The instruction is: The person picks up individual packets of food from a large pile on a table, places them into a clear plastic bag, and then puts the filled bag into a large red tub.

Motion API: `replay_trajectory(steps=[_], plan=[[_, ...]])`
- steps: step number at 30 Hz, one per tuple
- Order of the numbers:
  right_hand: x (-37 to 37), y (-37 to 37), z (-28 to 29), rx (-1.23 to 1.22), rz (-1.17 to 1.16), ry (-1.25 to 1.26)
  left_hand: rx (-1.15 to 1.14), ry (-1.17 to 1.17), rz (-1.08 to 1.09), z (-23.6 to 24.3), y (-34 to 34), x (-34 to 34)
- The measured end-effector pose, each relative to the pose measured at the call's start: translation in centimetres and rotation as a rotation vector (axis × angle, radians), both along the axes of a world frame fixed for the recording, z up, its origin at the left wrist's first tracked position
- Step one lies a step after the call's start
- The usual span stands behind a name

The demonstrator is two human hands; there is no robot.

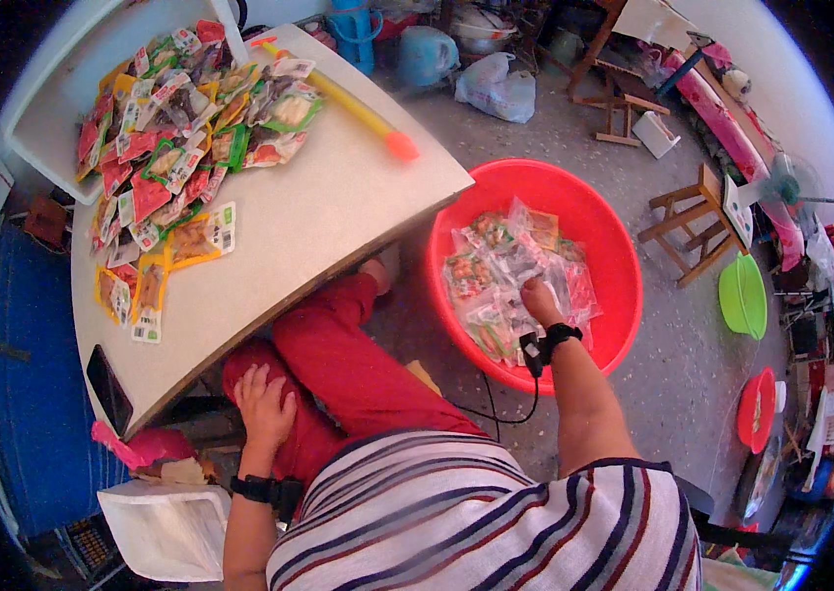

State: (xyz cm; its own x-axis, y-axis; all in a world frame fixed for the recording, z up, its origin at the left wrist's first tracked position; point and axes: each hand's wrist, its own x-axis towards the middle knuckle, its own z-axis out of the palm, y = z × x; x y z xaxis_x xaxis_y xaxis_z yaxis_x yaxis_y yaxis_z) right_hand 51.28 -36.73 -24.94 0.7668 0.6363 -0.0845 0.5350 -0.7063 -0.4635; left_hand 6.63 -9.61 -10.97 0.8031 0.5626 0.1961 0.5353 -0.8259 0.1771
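My left hand [264,402] lies open on my left knee, fingers apart and holding nothing. To my right, my right hand [541,299] reaches down into a large red basin [616,335]. Its fingers look curled closed on a clear plastic bag [527,264] on top of the heap, though the fingertips are partly hidden. Under and around that bag lie several clear packs with colourful contents [468,276]. On the table [313,212] to my left is a big pile of small snack packets [156,148] in red, green and yellow wrappers.
A yellow tube with an orange end [353,103] and a dark phone [109,389] lie on the table. A white foam box [166,527] stands by my left arm. Wooden stools [698,227] and a green basin [742,295] are at right. A cable hangs from my right wristband [561,335].
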Motion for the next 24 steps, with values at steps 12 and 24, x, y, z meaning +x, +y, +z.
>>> replay_trajectory(steps=[12, 24], plan=[[-14.3, 17.2, 11.1, 0.453, 0.393, 0.617, -0.171, -0.128, 0.082, 1.2, 0.4, -1.6], [-25.2, 22.0, 13.3, 0.157, 1.059, 0.550, 0.124, -0.484, 0.702, 5.1, 1.1, -17.0]])
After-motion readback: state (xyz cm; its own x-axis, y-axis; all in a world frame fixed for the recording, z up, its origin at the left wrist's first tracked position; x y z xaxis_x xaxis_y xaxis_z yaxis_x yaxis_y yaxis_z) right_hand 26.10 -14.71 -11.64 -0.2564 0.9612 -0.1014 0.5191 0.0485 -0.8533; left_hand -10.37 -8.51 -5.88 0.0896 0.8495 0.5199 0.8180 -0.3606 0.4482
